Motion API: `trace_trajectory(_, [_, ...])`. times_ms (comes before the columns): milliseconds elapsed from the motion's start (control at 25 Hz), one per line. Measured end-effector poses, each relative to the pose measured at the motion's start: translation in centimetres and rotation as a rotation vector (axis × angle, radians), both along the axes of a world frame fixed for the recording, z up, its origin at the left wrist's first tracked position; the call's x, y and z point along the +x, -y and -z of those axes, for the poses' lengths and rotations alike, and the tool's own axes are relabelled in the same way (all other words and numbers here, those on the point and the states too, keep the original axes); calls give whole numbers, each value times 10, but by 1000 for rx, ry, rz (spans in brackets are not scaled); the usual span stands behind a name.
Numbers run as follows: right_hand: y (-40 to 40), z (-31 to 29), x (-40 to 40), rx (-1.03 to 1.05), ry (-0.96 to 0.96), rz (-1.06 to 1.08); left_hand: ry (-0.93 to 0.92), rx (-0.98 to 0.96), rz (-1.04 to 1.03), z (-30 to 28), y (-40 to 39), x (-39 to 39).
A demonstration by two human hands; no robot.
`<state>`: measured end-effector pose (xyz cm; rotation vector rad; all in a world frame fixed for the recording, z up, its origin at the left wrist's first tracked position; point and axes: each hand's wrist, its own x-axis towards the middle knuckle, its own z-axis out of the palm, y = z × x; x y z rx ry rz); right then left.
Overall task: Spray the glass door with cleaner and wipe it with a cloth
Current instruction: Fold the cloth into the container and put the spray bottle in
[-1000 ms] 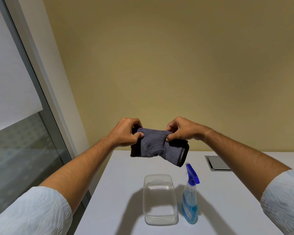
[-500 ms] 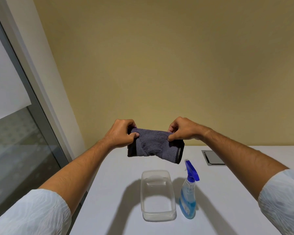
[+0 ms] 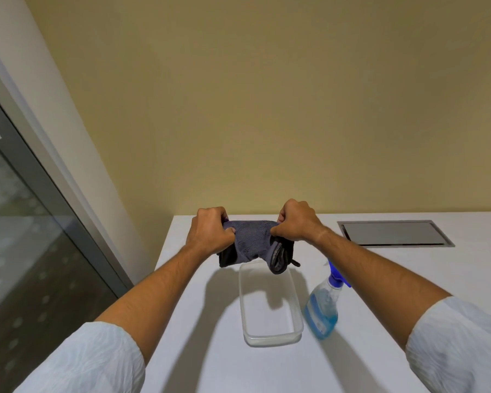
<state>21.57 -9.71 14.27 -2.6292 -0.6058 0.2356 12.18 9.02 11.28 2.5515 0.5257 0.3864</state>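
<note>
A container (image 3: 270,334) sits on the table (image 3: 380,279), with the spray bottle (image 3: 322,304) just right of it. Both hands hold the cloth (image 3: 250,243) above the container's far end; the glass door (image 3: 26,251) stands left.

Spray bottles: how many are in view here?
1. The spray bottle stands on the white table, just right of the clear container, untouched; both hands hold the cloth. None appears hidden.

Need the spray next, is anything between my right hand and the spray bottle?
Nothing visible. The spray bottle stands on the table below the right hand, but that hand and the left hand both grip the cloth.
</note>
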Motion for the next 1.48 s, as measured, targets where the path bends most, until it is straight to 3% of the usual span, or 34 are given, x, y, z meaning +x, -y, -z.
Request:
trace_trajectory(440, [-9, 118, -2, 114, -128, 327, -100, -350, -99, 102, 20, 18])
trace_trajectory(840, [-2, 180, 0, 106, -129, 420, -148, -547, -121, 156, 44, 35])
trace_trajectory(1000, [2, 189, 3, 49, -120, 373, -182, -461, -91, 166, 46, 35])
trace_trajectory(1240, [4, 202, 3, -183, 33, 225, -288, 25, 0, 173, 44, 36])
trace_trajectory(1480, [6, 205, 8, -129, -23, 199, -294, -39, -21, 179, 40, 37])
